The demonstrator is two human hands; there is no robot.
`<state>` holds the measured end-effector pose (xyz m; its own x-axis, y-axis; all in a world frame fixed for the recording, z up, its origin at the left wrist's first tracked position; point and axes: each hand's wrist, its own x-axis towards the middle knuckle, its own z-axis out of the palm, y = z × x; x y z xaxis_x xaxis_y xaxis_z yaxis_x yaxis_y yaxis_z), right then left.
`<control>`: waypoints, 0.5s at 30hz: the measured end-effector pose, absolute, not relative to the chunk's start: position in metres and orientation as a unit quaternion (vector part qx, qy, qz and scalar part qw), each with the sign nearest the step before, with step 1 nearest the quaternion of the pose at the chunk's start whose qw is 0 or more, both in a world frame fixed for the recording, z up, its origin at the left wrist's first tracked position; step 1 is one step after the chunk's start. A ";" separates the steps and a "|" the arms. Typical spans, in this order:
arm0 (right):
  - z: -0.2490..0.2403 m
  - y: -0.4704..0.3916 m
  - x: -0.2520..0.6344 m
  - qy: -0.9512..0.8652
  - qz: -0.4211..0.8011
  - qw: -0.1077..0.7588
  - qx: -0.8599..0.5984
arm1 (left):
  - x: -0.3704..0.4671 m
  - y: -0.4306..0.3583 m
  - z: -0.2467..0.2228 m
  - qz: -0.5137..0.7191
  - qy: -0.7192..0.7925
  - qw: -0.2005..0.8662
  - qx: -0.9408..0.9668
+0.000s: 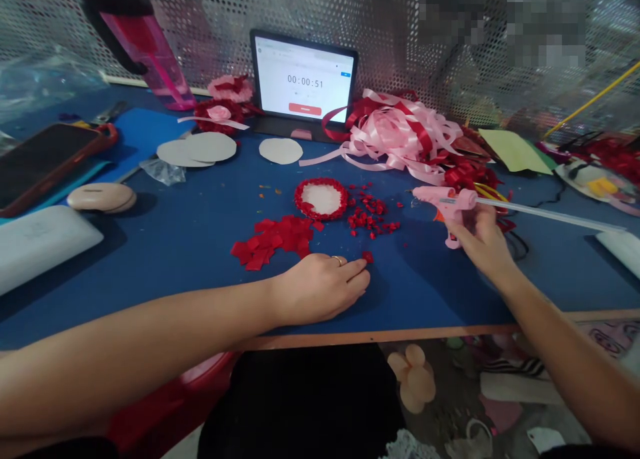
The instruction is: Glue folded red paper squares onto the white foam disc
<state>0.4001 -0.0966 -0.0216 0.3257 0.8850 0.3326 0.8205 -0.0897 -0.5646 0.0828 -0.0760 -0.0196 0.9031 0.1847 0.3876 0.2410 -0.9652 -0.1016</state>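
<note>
Pink glue gun (445, 202) is sitting in the right hand (483, 246) in the head view (only view, so all of it from here), toward the right of the blue table (175, 252). Right fingers are closing around its handle from behind, a firm-looking grip. Nozzle is pointing left, presumably so the hot end is facing the small pieces and not the person. A long clear glue stick (550, 216) is trailing out the back to the right, likely held that way round so it isn't sweeping over the work.

Left hand (323, 286) is resting low near the front edge, fingers curling together, with a small red square (367, 256) showing at the fingertips. Can't tell whether they are pinching it or just pressing it down. Forearm is lying along the table edge, probably for steadiness.

Red-rimmed disc (323, 199) is lying beyond the left hand, its white centre showing. Flat red pieces (275, 239) are heaping up on its near left and crumpled red bits (370, 212) are scattering on its right, seemingly sorted by shape and within easy reach. Pink ribbon pile (395, 136) and tablet (300, 79) are standing farther back, the tablet screen facing the person, likely for easy reading.
</note>
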 end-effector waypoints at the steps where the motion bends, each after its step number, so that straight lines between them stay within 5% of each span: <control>1: -0.021 -0.102 0.401 -0.572 0.033 0.383 -0.725 | 0.083 -0.076 -0.020 -0.190 -0.109 0.073 -0.973; 4: -0.017 -0.120 0.394 -0.593 0.000 0.429 -0.682 | 0.082 -0.076 -0.019 -0.188 -0.107 0.073 -0.974; 9: -0.001 -0.131 0.349 -0.813 -0.049 0.261 -0.518 | 0.083 -0.075 -0.019 -0.192 -0.104 0.076 -0.973; 15: 0.002 -0.106 0.308 -0.903 -0.120 0.179 -0.372 | 0.081 -0.075 -0.020 -0.190 -0.101 0.082 -0.973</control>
<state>0.3078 -0.1055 0.0023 -0.6586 0.6291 0.4129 0.7151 0.6941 0.0830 0.0814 -0.0748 -0.0202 0.9073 0.1644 0.3870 0.2271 -0.9662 -0.1219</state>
